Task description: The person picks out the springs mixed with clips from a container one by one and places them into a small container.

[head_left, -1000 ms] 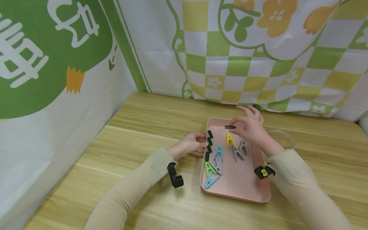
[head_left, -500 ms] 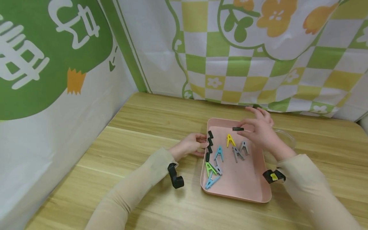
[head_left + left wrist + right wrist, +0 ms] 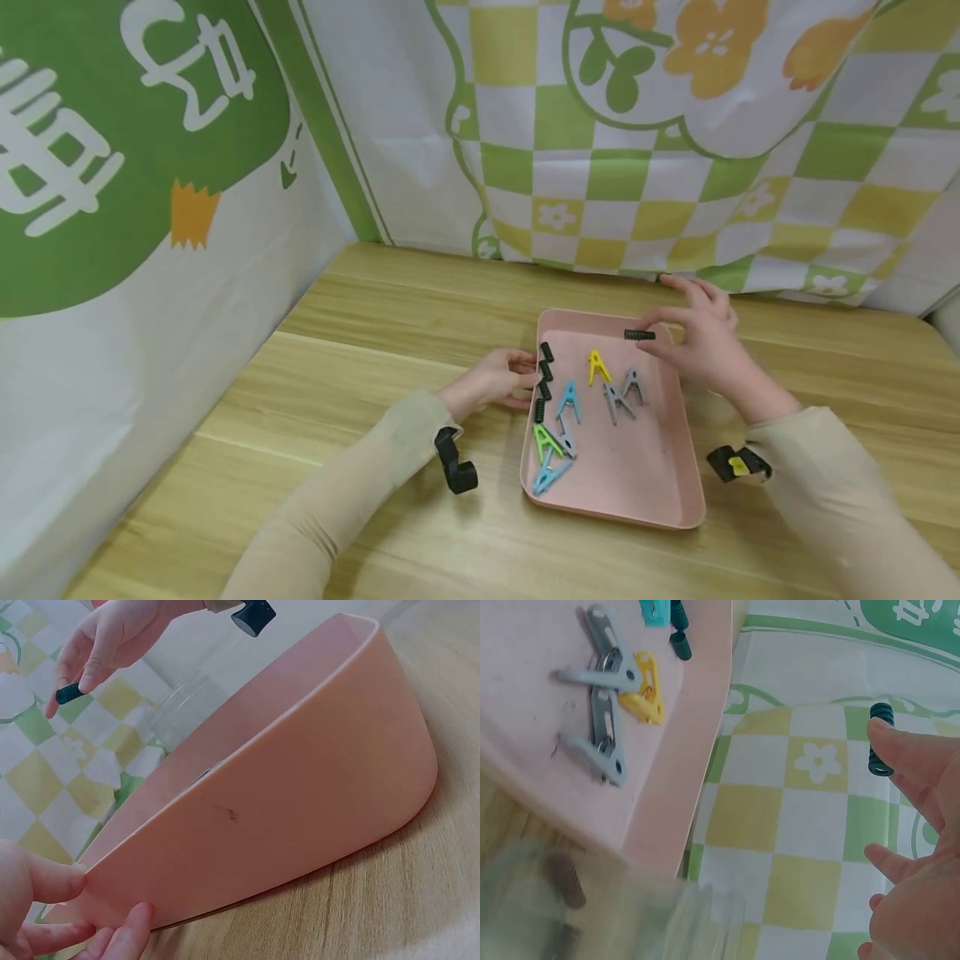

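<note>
My right hand (image 3: 701, 342) pinches a black coil spring (image 3: 640, 335) between thumb and fingers above the far right corner of a pink tray (image 3: 622, 500). The right wrist view shows this spring (image 3: 881, 739) at the thumb tip, other fingers spread. My left hand (image 3: 497, 379) touches the tray's left wall; in the left wrist view its thumb is at the rim and its fingertips against the outer side. Several black springs (image 3: 546, 369) line the inside of that wall. Clothespins lie on the tray floor: yellow (image 3: 597, 367), grey (image 3: 617, 402), blue (image 3: 568, 401), green (image 3: 546, 442).
A clear jar (image 3: 712, 922) stands just right of the tray, mostly hidden behind the right wrist in the head view. Dark springs (image 3: 568, 879) show through its wall. A checkered cloth (image 3: 592, 225) hangs at the table's back edge.
My right hand has moved rightward with the spring, from over the tray's far middle to its far right corner. My left hand keeps its place on the tray wall.
</note>
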`<state>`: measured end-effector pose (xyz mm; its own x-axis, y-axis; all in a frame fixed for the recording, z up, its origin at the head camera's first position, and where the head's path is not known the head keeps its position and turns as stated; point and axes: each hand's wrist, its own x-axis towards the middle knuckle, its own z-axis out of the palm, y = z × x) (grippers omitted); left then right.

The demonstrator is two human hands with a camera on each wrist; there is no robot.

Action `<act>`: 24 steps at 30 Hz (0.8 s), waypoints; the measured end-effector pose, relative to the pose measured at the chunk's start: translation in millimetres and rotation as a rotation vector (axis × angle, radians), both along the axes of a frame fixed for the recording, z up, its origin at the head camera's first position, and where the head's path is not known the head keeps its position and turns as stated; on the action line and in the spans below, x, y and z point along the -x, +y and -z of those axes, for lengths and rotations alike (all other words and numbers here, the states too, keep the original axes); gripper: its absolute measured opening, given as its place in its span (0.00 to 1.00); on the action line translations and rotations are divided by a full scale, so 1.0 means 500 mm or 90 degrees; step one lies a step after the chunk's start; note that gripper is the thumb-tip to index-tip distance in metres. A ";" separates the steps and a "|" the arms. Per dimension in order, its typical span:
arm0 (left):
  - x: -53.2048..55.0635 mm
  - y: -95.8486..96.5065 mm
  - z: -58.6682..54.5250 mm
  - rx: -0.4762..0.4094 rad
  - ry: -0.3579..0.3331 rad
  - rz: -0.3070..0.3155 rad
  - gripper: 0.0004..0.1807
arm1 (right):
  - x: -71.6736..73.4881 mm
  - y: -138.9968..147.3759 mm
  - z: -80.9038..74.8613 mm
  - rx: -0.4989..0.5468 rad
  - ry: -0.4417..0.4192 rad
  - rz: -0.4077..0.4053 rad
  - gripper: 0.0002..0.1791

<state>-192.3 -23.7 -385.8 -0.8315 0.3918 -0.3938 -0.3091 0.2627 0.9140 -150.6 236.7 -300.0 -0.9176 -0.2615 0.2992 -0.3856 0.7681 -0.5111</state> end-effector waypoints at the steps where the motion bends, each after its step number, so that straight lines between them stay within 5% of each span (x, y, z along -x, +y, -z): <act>1: 0.000 0.000 0.001 -0.001 -0.001 -0.001 0.25 | -0.001 0.004 -0.001 -0.001 -0.003 0.002 0.07; 24: -0.002 0.000 -0.001 0.001 0.000 -0.001 0.25 | -0.020 0.123 0.027 -0.015 -0.004 0.068 0.08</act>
<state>-191.2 -23.9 -385.3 -0.8321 0.3897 -0.3947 -0.3097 0.2639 0.9135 -140.6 298.5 -313.5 -0.9428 -0.1683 0.2877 -0.2968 0.8166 -0.4950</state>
